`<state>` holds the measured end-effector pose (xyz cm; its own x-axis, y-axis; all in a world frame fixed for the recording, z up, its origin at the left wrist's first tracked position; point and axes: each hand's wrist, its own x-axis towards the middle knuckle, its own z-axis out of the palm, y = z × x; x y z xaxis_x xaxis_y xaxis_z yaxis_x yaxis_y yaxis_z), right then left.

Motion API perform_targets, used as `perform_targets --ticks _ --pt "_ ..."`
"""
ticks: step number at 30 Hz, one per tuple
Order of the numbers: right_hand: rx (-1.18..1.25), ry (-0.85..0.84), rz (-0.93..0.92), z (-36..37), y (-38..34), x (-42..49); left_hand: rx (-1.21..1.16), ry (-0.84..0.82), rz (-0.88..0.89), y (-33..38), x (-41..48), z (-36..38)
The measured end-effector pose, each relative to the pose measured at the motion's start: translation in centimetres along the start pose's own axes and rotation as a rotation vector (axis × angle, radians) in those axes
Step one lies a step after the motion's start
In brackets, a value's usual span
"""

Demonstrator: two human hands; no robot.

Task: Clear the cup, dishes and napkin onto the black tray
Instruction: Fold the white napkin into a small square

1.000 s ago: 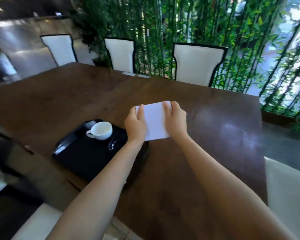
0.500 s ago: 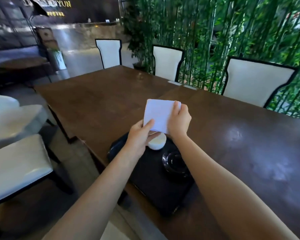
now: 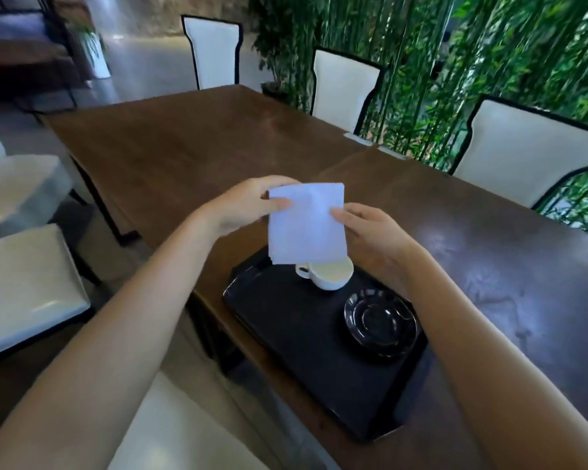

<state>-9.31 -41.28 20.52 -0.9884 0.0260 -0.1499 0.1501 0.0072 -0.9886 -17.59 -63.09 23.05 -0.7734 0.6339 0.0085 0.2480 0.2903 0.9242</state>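
The white napkin hangs in the air above the far end of the black tray, folded into a rough square and tilted so its lower edge dips in front of the cup. The left hand pinches the napkin's upper left corner, thumb on the near face and fingers curled behind it. The right hand is at the napkin's right edge with the thumb tip touching the cloth; its fingers are loosely bent, and whether they grip the far face cannot be told. The cup, white with its handle turned left, stands on the tray's far end, partly hidden by the napkin. Nearer on the tray, toward its right side, lies a black saucer, apart from the cup. The tray sits at the near edge of the dark wooden table, with one near corner just over the edge. Beyond the tray, across the table, stand white chairs with black trim, and behind them green bamboo
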Motion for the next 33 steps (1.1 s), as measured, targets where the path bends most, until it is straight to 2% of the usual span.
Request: perform_targets --ticks 4,5,7,10,12,15,18,25,33 --pt "-0.023 0.146 0.046 1.3 3.7 0.6 -0.443 0.217 -0.215 -4.2 1.4 2.0" --pt "0.001 0.226 0.081 1.7 5.2 0.6 -0.555 0.212 -0.270 -5.8 1.4 3.1" --pt "0.014 0.364 0.176 2.6 8.8 0.4 -0.605 0.137 -0.372 -8.7 0.6 5.5" --pt "-0.043 0.459 0.330 3.4 13.9 -0.8 -0.512 0.040 -0.488 -12.1 -0.6 8.0" --pt "-0.084 0.503 0.398 3.7 16.5 -1.7 -0.336 0.012 -0.524 -13.7 -0.9 9.4" --pt "-0.124 0.542 0.466 4.1 18.6 -2.9 0.066 -0.021 -0.483 -15.4 -0.7 11.5" --pt "-0.192 0.550 0.508 4.4 19.6 -3.8 0.233 -0.057 -0.450 -16.6 -0.6 13.5" --pt "-0.323 0.510 0.524 6.0 20.8 -4.9 0.392 -0.047 -0.393 -18.7 -1.6 15.3" --pt "-0.282 0.496 0.548 8.1 21.2 -5.1 0.486 0.171 -0.384 -18.9 -3.7 17.2"
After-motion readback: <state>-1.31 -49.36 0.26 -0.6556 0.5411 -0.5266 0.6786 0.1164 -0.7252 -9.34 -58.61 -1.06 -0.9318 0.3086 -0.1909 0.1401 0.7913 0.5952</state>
